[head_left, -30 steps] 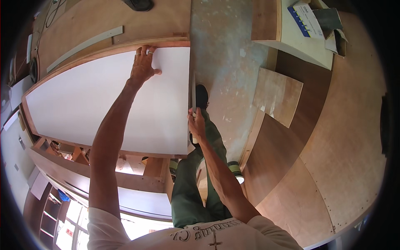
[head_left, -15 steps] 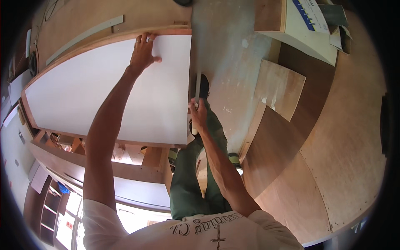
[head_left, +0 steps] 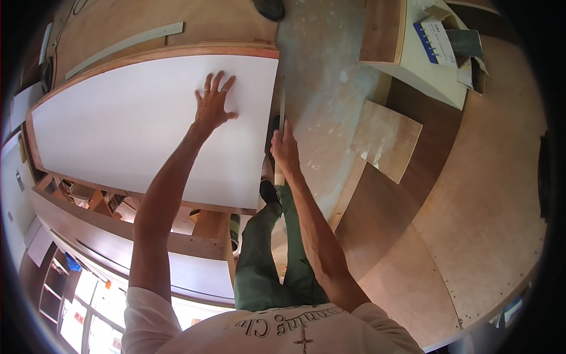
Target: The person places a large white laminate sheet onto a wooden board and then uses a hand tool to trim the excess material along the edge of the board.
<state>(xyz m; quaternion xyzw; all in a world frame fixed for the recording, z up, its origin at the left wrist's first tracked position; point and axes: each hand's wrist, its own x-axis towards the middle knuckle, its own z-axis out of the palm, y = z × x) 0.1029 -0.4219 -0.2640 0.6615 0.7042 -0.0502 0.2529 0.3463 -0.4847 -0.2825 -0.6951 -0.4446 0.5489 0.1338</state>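
Observation:
My left hand [head_left: 213, 107] lies with fingers spread on a large white panel [head_left: 135, 124] with a wooden edge. The panel rests on a wooden frame or cabinet to the left. Beside the panel's right end, my right hand [head_left: 286, 150] is closed around a long thin strip [head_left: 282, 105]. This strip is seen almost edge-on, running away from me along the panel's end, with a pale end showing below my fist. Whether it touches the panel I cannot tell.
A plywood square [head_left: 389, 138] leans beside a brown board on the right. Farther back, an opened carton [head_left: 439, 44] sits on a pale cabinet [head_left: 421, 71]. A narrow metal-like strip [head_left: 127, 48] lies beyond the panel. A dark shoe [head_left: 270, 9] shows at the far edge.
My left hand has come off the panel's far edge and nearer to me, its fingers now spread flat. My right hand still grips the strip; my legs have shifted.

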